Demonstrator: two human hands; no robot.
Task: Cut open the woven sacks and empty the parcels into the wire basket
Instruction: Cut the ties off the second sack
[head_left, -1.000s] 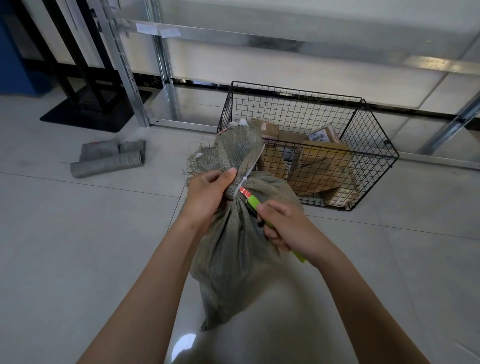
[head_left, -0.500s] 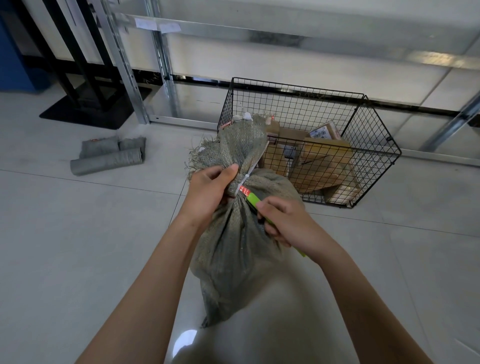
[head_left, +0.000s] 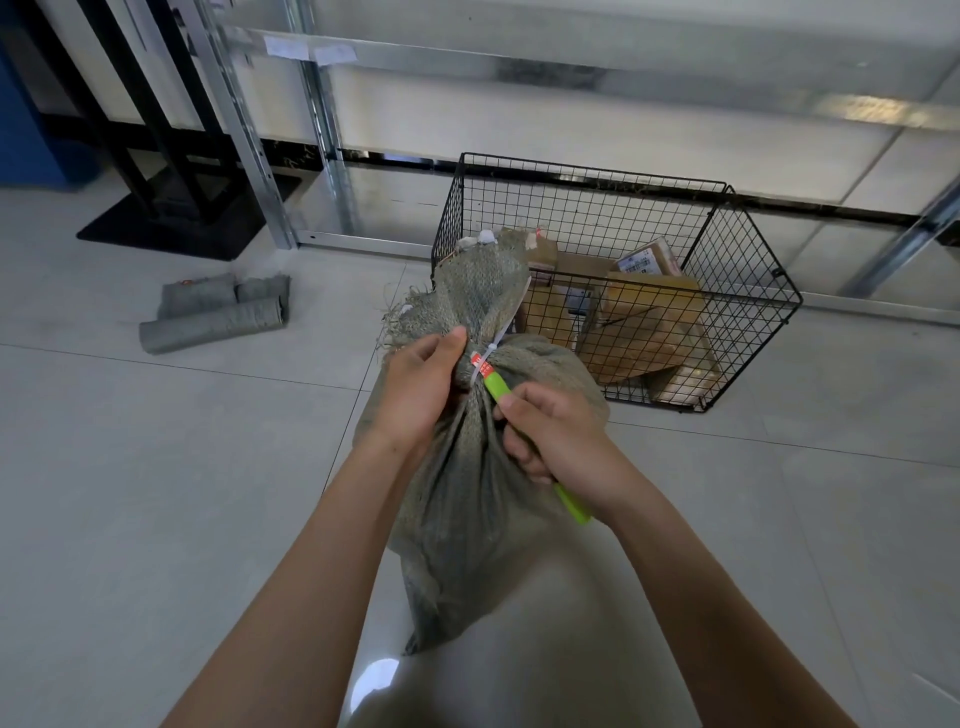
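A full grey-green woven sack (head_left: 467, 509) stands on the floor in front of me, its neck tied with a white zip tie (head_left: 491, 349). My left hand (head_left: 418, 387) grips the bunched neck just below the tie. My right hand (head_left: 556, 434) holds a bright green cutter (head_left: 498, 387) whose red-marked tip touches the tie. Behind the sack stands the black wire basket (head_left: 748, 270), with several brown cardboard parcels (head_left: 649, 322) lying inside it.
Rolled grey woven sacks (head_left: 218, 314) lie on the tiled floor at the left. A metal shelving frame (head_left: 254, 156) and a black stand (head_left: 171, 218) rise behind them. A low metal rail runs along the wall behind the basket.
The sack's neck and both hands have shifted slightly; the cutter tip stays at the zip tie. The tie still holds the neck closed.
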